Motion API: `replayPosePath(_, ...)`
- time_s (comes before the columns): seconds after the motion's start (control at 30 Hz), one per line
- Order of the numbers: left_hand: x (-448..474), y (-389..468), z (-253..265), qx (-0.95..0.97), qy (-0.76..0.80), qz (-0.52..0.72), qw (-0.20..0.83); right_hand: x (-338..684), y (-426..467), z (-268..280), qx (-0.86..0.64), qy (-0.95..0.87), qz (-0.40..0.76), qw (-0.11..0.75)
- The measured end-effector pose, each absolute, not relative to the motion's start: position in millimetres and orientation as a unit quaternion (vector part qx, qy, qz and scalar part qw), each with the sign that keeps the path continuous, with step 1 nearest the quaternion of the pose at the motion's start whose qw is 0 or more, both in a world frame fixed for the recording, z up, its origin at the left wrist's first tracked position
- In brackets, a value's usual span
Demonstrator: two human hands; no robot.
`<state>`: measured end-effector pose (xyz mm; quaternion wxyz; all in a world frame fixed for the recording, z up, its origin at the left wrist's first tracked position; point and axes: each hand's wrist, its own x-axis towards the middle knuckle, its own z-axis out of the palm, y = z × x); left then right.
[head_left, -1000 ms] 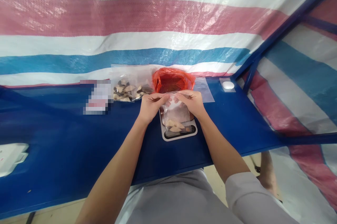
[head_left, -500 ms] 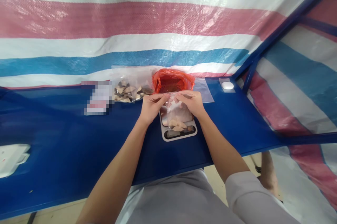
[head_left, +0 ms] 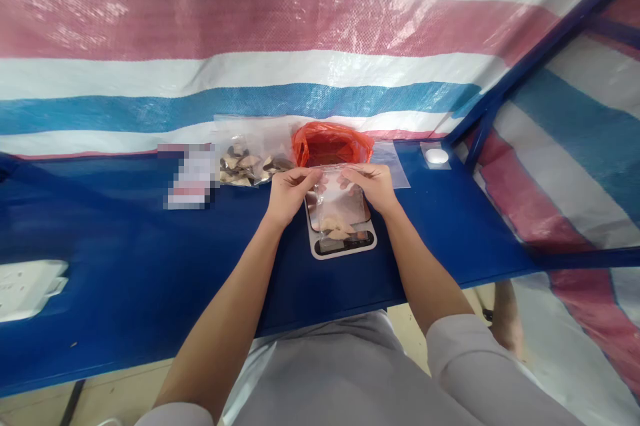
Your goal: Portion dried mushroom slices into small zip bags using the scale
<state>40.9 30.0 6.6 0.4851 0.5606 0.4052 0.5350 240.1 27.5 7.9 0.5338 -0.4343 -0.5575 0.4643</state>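
Observation:
A clear plastic zip bag (head_left: 343, 206) hangs between my hands, with several pale dried slices (head_left: 338, 229) at its bottom. My left hand (head_left: 293, 194) pinches the top edge at the left; my right hand (head_left: 371, 185) pinches it at the right. Behind the bag lies a white kitchen scale (head_left: 315, 247) with a shiny plate and a dark display strip, partly covered by the bag. Just past my hands an orange-red plastic bag (head_left: 333, 139) stands with its mouth open. To its left, clear bags of dried slices (head_left: 245, 163) lean near the striped sheet.
A blurred-out paper (head_left: 193, 176) lies left on the blue table (head_left: 150, 266). A white plastic case (head_left: 30, 289) sits at the left edge. A flat clear bag (head_left: 397, 169) and a small bag with a white round thing (head_left: 437, 157) lie to the right. Another person's limb (head_left: 507, 323) shows at lower right.
Both hands keep their pinch on the zip bag's top edge, the fingers now slightly farther apart along it. The view has shifted a little.

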Motion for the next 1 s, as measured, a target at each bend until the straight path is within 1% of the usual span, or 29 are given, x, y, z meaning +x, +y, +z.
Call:
replayPosePath(0.2, 44.7, 28.2, 7.5, 0.563, 0.408, 0.527, 0.488, 236.9, 25.9, 6.4, -0.422, -0.578, 0.454, 0.531)
replayPosePath(0.43, 44.3, 27.7, 7.9, 0.571, 0.408, 0.528, 0.478, 245.7, 27.5, 6.0, -0.435, -0.587, 0.470, 0.495)
replayPosePath(0.63, 42.6, 28.9, 8.6, 0.560, 0.409, 0.520, 0.498, 245.4, 28.6, 5.0, -0.441, -0.587, 0.459, 0.500)
replayPosePath(0.77, 42.6, 27.9, 10.9, 0.558, 0.405, 0.502, 0.522, 242.0, 27.7, 5.2, -0.429, -0.591, 0.473, 0.492)
replayPosePath(1.0, 44.2, 27.2, 9.8, 0.553, 0.408, 0.513, 0.514, 242.3, 26.2, 7.9, -0.443, -0.584, 0.467, 0.494)
